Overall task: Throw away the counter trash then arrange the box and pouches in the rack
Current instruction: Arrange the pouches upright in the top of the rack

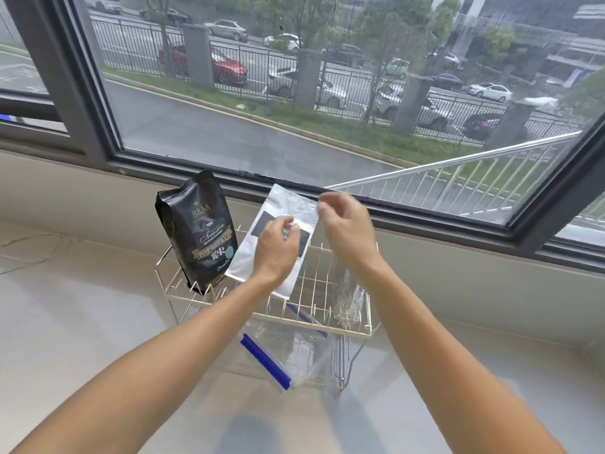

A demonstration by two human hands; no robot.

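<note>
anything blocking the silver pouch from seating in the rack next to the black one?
Nothing visible. The silver pouch, under the left hand, already leans in the rack beside the black pouch. A clear bag sits farther right, apart.

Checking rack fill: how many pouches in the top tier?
2: black pouch upright at the left end, silver pouch leaning beside it under the left hand. More may be hidden behind the arms.

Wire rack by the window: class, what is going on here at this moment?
A person is loading the wire rack on the counter. The left hand rests on a silver pouch leaning in the rack, while the right hand pinches its upper edge. A black coffee bag already stands upright at the rack's left end. A clear zip bag with a blue seal lies below the rack's top tier.
</note>
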